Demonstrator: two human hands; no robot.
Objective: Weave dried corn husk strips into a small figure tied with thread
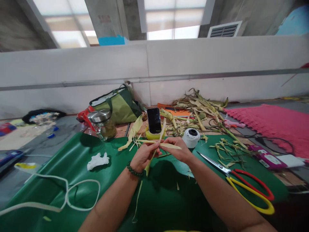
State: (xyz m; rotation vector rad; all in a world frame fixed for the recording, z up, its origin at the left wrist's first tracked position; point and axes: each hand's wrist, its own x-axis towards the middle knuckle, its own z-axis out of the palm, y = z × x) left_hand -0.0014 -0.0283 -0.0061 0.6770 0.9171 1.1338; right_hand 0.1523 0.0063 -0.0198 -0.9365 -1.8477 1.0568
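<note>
Pale corn husk strips [171, 146] cross one another between my two hands, above the green mat. My left hand [145, 155], with a dark beaded bracelet on its wrist, pinches the strips where they cross. From the other side my right hand [178, 149] is closed on the same strips, its fingertips close to the left ones. One strip points up, another sticks out to the right, and a longer piece hangs below the left hand. Just beyond the hands a phone [154, 120] leans upright in a yellow holder. A spool of white thread [191, 138] stands beside my right hand.
Scissors [227, 170] with red and yellow handles lie right of my right forearm. Husk scraps [224, 149] and a husk pile [200, 109] lie beyond. At left are a glass jar [102, 124], green bag [120, 104], crumpled tissue [98, 161] and white cord [66, 190].
</note>
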